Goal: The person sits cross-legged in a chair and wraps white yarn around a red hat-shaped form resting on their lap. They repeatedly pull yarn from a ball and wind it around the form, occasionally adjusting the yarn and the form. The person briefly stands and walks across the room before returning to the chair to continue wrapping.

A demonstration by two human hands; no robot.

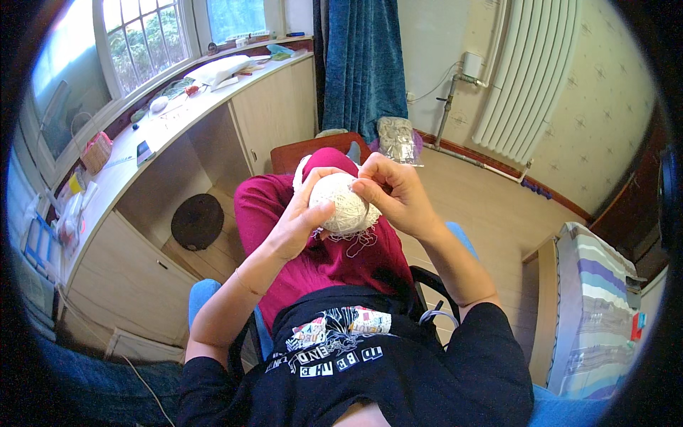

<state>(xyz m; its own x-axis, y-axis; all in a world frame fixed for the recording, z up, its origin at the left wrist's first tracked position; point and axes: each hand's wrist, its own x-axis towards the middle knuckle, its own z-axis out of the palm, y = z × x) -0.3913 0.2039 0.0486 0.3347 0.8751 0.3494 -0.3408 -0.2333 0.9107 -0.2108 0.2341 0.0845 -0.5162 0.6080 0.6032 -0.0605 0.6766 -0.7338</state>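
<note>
A ball of white yarn (344, 205) is held up above my lap. My left hand (305, 213) cups it from the left, with the thumb lying across its near side. At the ball's upper right, my right hand (392, 192) has its thumb and index finger pinched together; what lies between them is too small to make out, perhaps a strand or a fine tool. Loose loops of white yarn (358, 243) hang under the ball over the dark red trousers (320, 272). More white yarn shows behind my left fingers, partly hidden.
A curved white counter (176, 115) runs along the window on the left, bearing a wicker basket (97, 153) and a white bag (223, 69). A round dark cushion (197, 221) lies beneath. Ahead stand a reddish wooden seat (285, 157) and a plastic-wrapped bundle (397, 140); a bed (595, 315) is right.
</note>
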